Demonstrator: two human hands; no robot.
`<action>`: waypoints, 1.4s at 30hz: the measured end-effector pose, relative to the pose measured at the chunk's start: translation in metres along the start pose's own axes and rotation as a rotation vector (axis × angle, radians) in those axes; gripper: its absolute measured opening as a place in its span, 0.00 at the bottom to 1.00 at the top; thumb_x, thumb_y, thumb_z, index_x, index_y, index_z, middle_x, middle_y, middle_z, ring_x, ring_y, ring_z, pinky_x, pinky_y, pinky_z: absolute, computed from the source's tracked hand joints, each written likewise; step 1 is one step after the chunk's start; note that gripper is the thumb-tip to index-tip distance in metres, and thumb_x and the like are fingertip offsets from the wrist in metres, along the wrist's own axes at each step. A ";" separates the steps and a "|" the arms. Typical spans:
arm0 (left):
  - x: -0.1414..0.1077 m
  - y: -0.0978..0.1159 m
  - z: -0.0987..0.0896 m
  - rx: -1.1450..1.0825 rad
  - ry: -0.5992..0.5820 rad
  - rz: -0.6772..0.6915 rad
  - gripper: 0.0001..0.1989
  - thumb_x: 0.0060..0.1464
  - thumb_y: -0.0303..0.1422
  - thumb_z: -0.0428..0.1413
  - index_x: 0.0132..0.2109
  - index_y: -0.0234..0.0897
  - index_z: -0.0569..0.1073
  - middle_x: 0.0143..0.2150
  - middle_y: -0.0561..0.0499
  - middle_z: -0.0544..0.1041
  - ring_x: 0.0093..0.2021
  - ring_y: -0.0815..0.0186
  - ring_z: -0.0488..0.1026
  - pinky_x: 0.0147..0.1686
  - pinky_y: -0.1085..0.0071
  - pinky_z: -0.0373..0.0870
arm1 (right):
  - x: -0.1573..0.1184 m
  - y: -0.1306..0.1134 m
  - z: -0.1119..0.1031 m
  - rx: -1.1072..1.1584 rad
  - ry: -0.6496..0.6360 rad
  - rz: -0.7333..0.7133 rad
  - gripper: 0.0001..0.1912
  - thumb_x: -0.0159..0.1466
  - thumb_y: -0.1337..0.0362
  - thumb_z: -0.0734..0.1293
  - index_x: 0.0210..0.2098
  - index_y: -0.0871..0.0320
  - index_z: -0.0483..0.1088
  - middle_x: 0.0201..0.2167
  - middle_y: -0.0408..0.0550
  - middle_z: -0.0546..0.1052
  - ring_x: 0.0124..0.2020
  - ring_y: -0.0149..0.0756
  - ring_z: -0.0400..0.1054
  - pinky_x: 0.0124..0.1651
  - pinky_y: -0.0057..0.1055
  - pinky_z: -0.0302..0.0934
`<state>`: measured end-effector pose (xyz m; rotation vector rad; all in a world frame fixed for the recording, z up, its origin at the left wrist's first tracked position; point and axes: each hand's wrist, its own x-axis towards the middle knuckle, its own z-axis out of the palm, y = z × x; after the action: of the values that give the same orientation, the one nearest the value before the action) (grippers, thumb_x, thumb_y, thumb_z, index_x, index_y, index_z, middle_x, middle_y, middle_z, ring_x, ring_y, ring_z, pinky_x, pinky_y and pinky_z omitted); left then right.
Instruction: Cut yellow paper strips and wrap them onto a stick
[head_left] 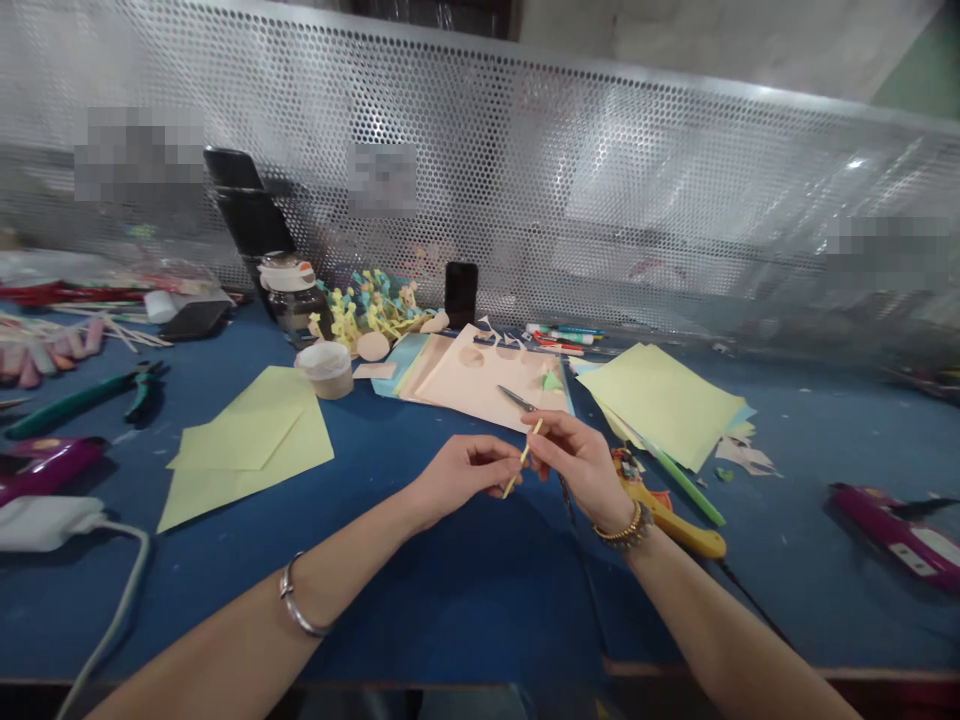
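Bench top's a blue mat (465,610), scuffed, w/ paper bits on it; behind it a perforated metal sheet (600,200), shiny w/ round holes, & rough grey wall (712,35) above. Your L hand (465,475) & R hand (577,465) are up over the mat, close together. Thin yellow paper strip (523,457) sits between them, at an angle: R thumb & index pinch its upper part, L fingertips (511,478) curl in at its lower part, nearly closed. Slim craft knife (517,399) seems to pass through R hand, metal tip out front, dark shaft below, can't tell for sure it's one piece. Nearby: peach card (480,375) w/ round cut-outs, pale green paper sheets (244,450) L, more (660,405) R, yellow-handled tool (675,525) by R wrist. Further back: yellow paper figures (371,310), glass jar (287,305), upright black phone (461,295), marker pens (562,335). Far L, green-handled pliers (86,400); white power adapter (45,522) w/ cable.
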<state>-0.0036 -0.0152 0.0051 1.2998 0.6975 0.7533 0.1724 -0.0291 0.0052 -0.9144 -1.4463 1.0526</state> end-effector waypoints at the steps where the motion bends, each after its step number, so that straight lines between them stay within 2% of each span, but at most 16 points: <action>1: 0.000 0.002 -0.001 0.004 0.031 0.000 0.13 0.46 0.40 0.63 0.33 0.32 0.77 0.27 0.51 0.75 0.27 0.71 0.69 0.30 0.74 0.65 | 0.001 -0.001 -0.001 0.007 0.017 0.009 0.12 0.59 0.60 0.69 0.41 0.57 0.73 0.23 0.40 0.70 0.21 0.27 0.64 0.22 0.24 0.61; 3: 0.001 0.010 -0.006 -0.015 0.172 0.039 0.14 0.47 0.40 0.62 0.37 0.33 0.78 0.30 0.49 0.76 0.29 0.70 0.70 0.31 0.73 0.67 | 0.002 -0.004 -0.004 0.052 0.096 0.012 0.09 0.58 0.61 0.69 0.38 0.57 0.73 0.23 0.40 0.70 0.21 0.27 0.64 0.21 0.24 0.60; 5: 0.003 0.020 -0.017 -0.089 0.398 0.145 0.15 0.47 0.39 0.62 0.42 0.37 0.77 0.36 0.49 0.76 0.33 0.69 0.72 0.33 0.74 0.69 | 0.004 -0.007 -0.009 0.126 0.207 0.003 0.06 0.58 0.62 0.69 0.34 0.57 0.72 0.24 0.40 0.71 0.21 0.27 0.64 0.21 0.23 0.59; 7: 0.005 0.028 -0.031 -0.173 0.558 0.258 0.13 0.48 0.38 0.61 0.41 0.38 0.77 0.37 0.50 0.75 0.32 0.71 0.71 0.33 0.76 0.69 | 0.006 -0.010 -0.012 0.182 0.285 0.005 0.05 0.57 0.63 0.69 0.32 0.58 0.71 0.25 0.42 0.72 0.22 0.27 0.65 0.21 0.23 0.59; 8: 0.005 0.031 -0.037 -0.185 0.583 0.274 0.12 0.47 0.37 0.62 0.40 0.37 0.78 0.35 0.51 0.75 0.31 0.72 0.71 0.32 0.76 0.69 | 0.006 -0.011 -0.013 0.187 0.298 0.015 0.05 0.57 0.63 0.70 0.31 0.58 0.71 0.25 0.42 0.72 0.22 0.27 0.65 0.21 0.23 0.59; 11: 0.006 0.034 -0.049 -0.148 0.527 0.234 0.11 0.47 0.36 0.62 0.38 0.35 0.77 0.31 0.52 0.74 0.27 0.73 0.69 0.30 0.76 0.69 | 0.008 -0.009 -0.015 0.134 0.272 0.066 0.06 0.56 0.62 0.70 0.32 0.59 0.72 0.25 0.42 0.73 0.21 0.26 0.64 0.21 0.23 0.59; 15: 0.008 0.035 -0.055 0.096 0.385 0.153 0.14 0.48 0.37 0.61 0.41 0.35 0.76 0.30 0.49 0.76 0.28 0.69 0.72 0.30 0.73 0.71 | 0.009 -0.004 -0.015 0.024 0.229 0.119 0.08 0.57 0.61 0.69 0.34 0.59 0.71 0.24 0.42 0.72 0.21 0.26 0.65 0.21 0.23 0.60; 18: 0.012 0.037 -0.056 0.210 0.348 0.162 0.13 0.49 0.37 0.60 0.41 0.36 0.76 0.31 0.48 0.77 0.28 0.69 0.73 0.31 0.72 0.72 | 0.010 -0.001 -0.013 -0.071 0.121 0.184 0.10 0.58 0.59 0.68 0.36 0.60 0.72 0.25 0.43 0.73 0.22 0.27 0.66 0.21 0.23 0.62; 22: 0.014 0.036 -0.048 0.274 0.322 0.189 0.14 0.50 0.36 0.59 0.44 0.35 0.75 0.31 0.49 0.78 0.28 0.70 0.73 0.32 0.73 0.72 | 0.005 0.001 0.002 -0.090 -0.109 0.271 0.13 0.59 0.58 0.67 0.40 0.61 0.71 0.30 0.47 0.76 0.24 0.28 0.68 0.21 0.23 0.64; 27: 0.012 0.025 -0.032 0.312 0.318 0.243 0.13 0.52 0.36 0.58 0.44 0.36 0.74 0.32 0.49 0.79 0.31 0.68 0.75 0.34 0.73 0.72 | -0.002 0.002 0.019 0.003 -0.232 0.318 0.14 0.58 0.59 0.69 0.40 0.60 0.67 0.29 0.45 0.75 0.24 0.27 0.68 0.21 0.23 0.62; 31: 0.009 0.012 -0.032 0.288 0.330 0.243 0.15 0.55 0.39 0.55 0.47 0.36 0.73 0.36 0.48 0.79 0.32 0.67 0.75 0.34 0.71 0.73 | -0.003 0.004 0.021 -0.020 -0.241 0.356 0.14 0.56 0.61 0.69 0.40 0.59 0.65 0.29 0.44 0.74 0.23 0.27 0.67 0.21 0.23 0.61; 35: 0.003 0.009 -0.040 0.435 0.367 0.212 0.19 0.57 0.39 0.52 0.54 0.38 0.68 0.49 0.44 0.75 0.39 0.65 0.74 0.35 0.70 0.73 | -0.001 0.007 0.013 -0.182 -0.159 0.337 0.14 0.58 0.61 0.66 0.42 0.56 0.62 0.29 0.43 0.73 0.23 0.29 0.66 0.21 0.25 0.60; 37: -0.004 0.014 -0.044 0.598 0.335 0.156 0.18 0.56 0.38 0.52 0.52 0.39 0.69 0.52 0.45 0.73 0.42 0.64 0.74 0.37 0.69 0.73 | 0.001 0.008 0.007 -0.378 -0.079 0.278 0.13 0.58 0.62 0.65 0.42 0.55 0.62 0.28 0.42 0.72 0.25 0.30 0.67 0.26 0.28 0.62; 39: -0.014 0.023 -0.051 0.827 0.250 0.106 0.15 0.57 0.38 0.51 0.49 0.41 0.72 0.52 0.47 0.73 0.45 0.62 0.73 0.40 0.68 0.72 | 0.003 0.009 0.001 -0.597 -0.028 0.211 0.12 0.58 0.63 0.64 0.43 0.54 0.63 0.27 0.40 0.72 0.26 0.31 0.67 0.32 0.30 0.62; 40: -0.019 0.029 -0.057 0.965 0.208 0.086 0.14 0.57 0.39 0.50 0.48 0.43 0.73 0.52 0.49 0.73 0.47 0.61 0.73 0.43 0.66 0.70 | 0.003 0.010 -0.002 -0.694 -0.024 0.195 0.13 0.58 0.64 0.63 0.43 0.54 0.63 0.26 0.39 0.72 0.26 0.32 0.67 0.33 0.31 0.61; 42: -0.031 0.044 -0.079 1.217 0.239 0.048 0.13 0.57 0.40 0.49 0.46 0.46 0.75 0.52 0.52 0.74 0.50 0.58 0.71 0.47 0.62 0.66 | 0.004 0.010 -0.004 -0.848 -0.045 0.203 0.13 0.58 0.65 0.62 0.44 0.53 0.62 0.26 0.39 0.73 0.26 0.33 0.66 0.32 0.31 0.59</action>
<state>-0.0897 0.0094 0.0391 2.3342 1.4316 0.4975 0.1760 -0.0221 -0.0032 -1.6653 -1.9007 0.5716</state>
